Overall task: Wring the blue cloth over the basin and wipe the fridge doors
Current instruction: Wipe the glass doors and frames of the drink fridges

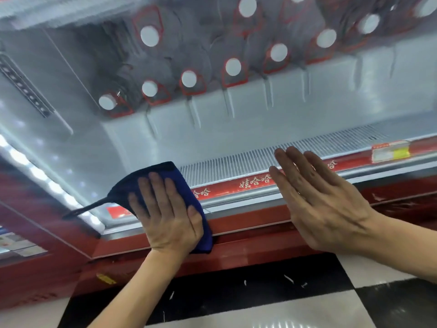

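glass of the fridge door [146, 147] is fogged, so the bottles [189, 79] behind it in the upper half of the frame read only as white caps and red labels, bodies blurred. top row of caps cut off by the upper edge. both forearms run out of the bottom and right edges. the sticker [390, 153] at right is too blurred to read. no basin in view

blue cloth [179, 183] lies flat on the glass, lower left of centre, pinned under the left hand [168, 211]. fingers lie flat and close together on the cloth, thumb out along its right side. cloth shows above the fingertips, to the right of the thumb and below the palm; a thin dark tail of it trails toward the left. whether the folded part under the palm is bunched cannot be told

right hand [324, 197] at centre right, palm flat to the door, fingers straight and slightly fanned, holding nothing, well apart from the cloth

red door frame [248, 242] runs just below both hands; lit strip [37, 174] bounds the glass at left. wide fogged glass lies open above the cloth. checkered floor [260, 299] at the bottom
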`<state>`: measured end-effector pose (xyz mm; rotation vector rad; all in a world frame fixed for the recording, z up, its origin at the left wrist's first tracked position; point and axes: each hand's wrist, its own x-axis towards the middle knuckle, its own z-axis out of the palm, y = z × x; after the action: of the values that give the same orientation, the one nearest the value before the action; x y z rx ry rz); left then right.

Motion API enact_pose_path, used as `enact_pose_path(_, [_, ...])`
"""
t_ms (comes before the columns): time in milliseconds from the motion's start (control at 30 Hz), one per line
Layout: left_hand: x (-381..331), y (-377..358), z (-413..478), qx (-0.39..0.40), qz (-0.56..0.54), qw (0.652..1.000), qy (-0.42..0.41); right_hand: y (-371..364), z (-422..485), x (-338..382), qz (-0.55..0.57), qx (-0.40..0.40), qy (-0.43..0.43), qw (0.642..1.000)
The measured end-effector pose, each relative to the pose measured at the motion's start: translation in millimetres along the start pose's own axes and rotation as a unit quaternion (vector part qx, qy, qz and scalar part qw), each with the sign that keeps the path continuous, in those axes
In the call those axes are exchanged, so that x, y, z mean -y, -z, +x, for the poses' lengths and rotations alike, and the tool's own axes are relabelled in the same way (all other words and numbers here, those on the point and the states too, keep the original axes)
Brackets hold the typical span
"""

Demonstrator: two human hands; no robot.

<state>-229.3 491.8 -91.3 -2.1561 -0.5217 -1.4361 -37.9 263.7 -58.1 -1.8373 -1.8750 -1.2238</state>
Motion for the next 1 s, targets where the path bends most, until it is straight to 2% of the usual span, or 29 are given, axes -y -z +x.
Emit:
enact_pose_path(333, [-36.9,-9.8,7.8,-0.023,-0.015,1.0,-0.008,15.1,-43.8,-25.7,-0.019,0.029,-0.054,0.998])
enact_pose_path(1000, [-228.3,-45.5,53.4,0.002,-0.046,0.994,-0.098,69.0,-148.9,-97.4,-0.056,0.087,-0.138,0.985])
